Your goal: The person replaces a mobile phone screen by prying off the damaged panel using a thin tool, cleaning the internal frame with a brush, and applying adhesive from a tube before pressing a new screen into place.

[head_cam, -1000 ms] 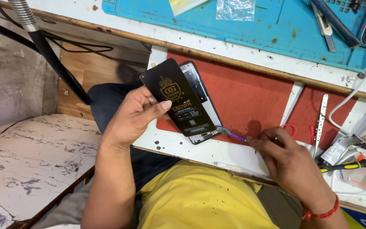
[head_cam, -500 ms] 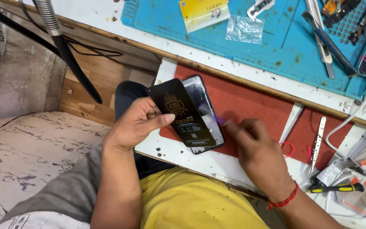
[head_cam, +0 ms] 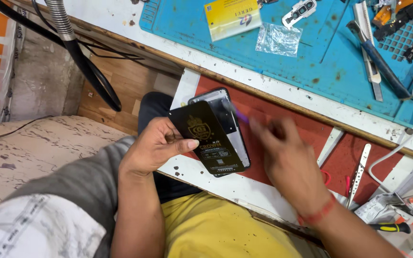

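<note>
My left hand (head_cam: 156, 145) clamped on black card (head_cam: 206, 136) and phone (head_cam: 223, 119) behind it, thumb pressing card front. Both held over red mat (head_cam: 307, 119), card overlapping phone's lower half. My right hand (head_cam: 288, 157) blurred just right of phone, fingers pinched on thin purple tool (head_cam: 241, 116), tip at phone's edge. Beyond red mat: blue mat (head_cam: 311, 62) carrying yellow card (head_cam: 232, 18), clear plastic bag (head_cam: 278, 39), its contents unreadable. Metal strip (head_cam: 358, 174) right of red mat.
</note>
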